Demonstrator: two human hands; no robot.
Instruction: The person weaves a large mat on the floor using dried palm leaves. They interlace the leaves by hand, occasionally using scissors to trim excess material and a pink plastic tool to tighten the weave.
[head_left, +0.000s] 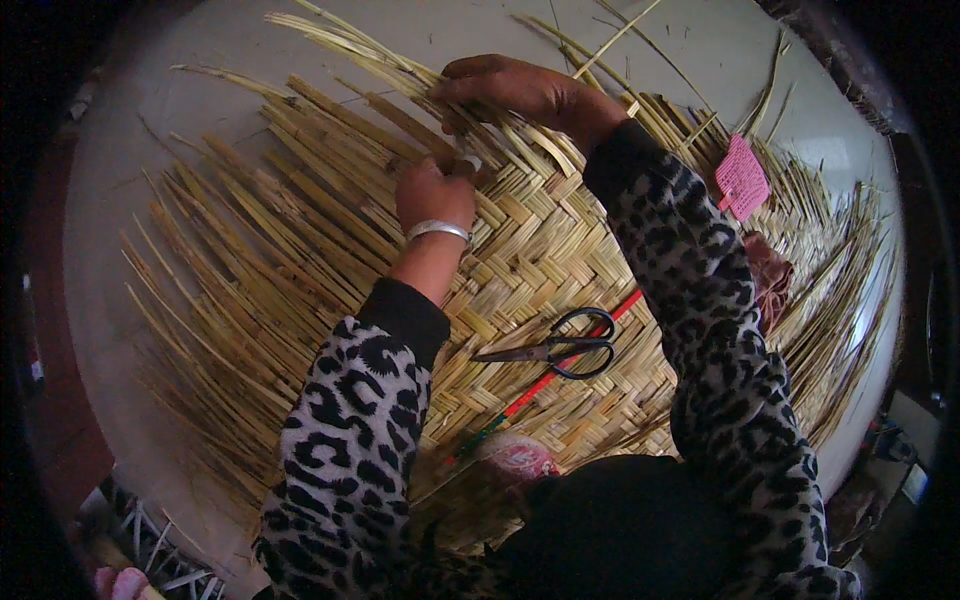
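Observation:
A herringbone-woven mat (545,235) of flat, straw-coloured plant strips lies before me, its long unwoven strips (290,215) fanning out to the left. At the mat's far edge, my left hand (437,198) is closed, gripping strips where they enter the weave. Something small and whitish shows by its fingertips; I cannot make it out. Just beyond, my right hand (515,90) arches over the same edge, with a bundle of pale strips (375,50) between its thumb and fingers. Part of that grip is hidden beneath the hand.
Black-handled scissors (560,345) lie on the weave across a red and green stick (535,390). Nearer me rests a pinkish-white rounded object (517,458). On the right are a pink fly swatter (742,178) and a brownish-red cloth (768,280). Pale floor (220,40) surrounds the mat.

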